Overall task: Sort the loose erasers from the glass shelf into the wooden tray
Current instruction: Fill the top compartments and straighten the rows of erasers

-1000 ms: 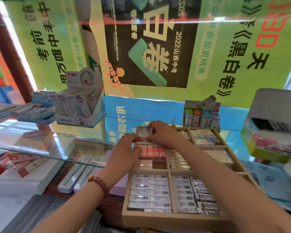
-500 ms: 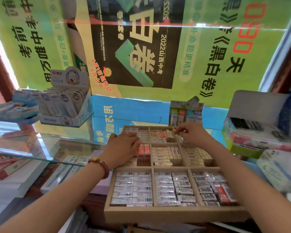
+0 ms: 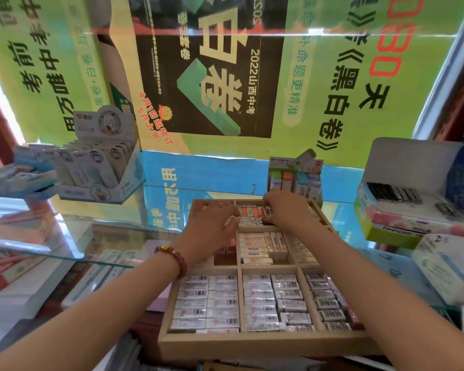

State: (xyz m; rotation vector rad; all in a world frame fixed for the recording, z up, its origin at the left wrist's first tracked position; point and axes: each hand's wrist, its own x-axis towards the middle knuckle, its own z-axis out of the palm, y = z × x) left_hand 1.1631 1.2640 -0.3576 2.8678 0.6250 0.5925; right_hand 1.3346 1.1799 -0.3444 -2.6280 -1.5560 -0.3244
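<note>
At the lower centre of the frame, the wooden tray (image 3: 263, 344) lies over the glass shelf (image 3: 110, 223), divided into three rows of three compartments. White wrapped erasers (image 3: 206, 301) with barcodes fill the three nearest compartments in tidy stacks, and more fill the middle row. In the top middle compartment stands a line of orange erasers (image 3: 252, 211).

Both hands reach to that top row. The left hand (image 3: 212, 226) lies over the top left compartment with its fingers spread and relaxed, gripping nothing; a ring shows on one finger. The right hand (image 3: 287, 212) covers the boundary of the top middle and top right compartments. Its fingers are curled downward, tips against a white wrapped eraser at the end of the orange line, but whether they actually pinch it cannot be told. A red bead bracelet (image 3: 172, 257) circles the left wrist.

Just behind the tray stands a small carton (image 3: 295, 178) of pastel-capped items. At the left of the frame is a white display box (image 3: 102, 167) of packaged stationery. At the right an open box (image 3: 413, 199) holds dark items. A green and black poster (image 3: 212, 76) fills the upper frame.
</note>
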